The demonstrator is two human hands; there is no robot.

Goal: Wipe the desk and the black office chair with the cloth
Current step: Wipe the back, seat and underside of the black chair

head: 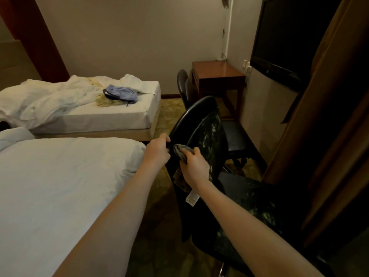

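A black office chair (207,124) with a worn, flaking backrest and seat stands in front of me, its back turned to the left. My left hand (157,151) grips the left edge of the backrest. My right hand (195,166) holds a grey-green cloth (180,151) against the backrest edge, close to the left hand. A white tag hangs from the cloth below my wrist. The brown wooden desk (218,71) stands against the far wall.
A second black chair (235,134) stands between the near chair and the desk. Two beds with white sheets (60,176) fill the left side; a blue bag (121,93) lies on the far one. A dark TV (279,37) and brown curtain (329,116) are at right.
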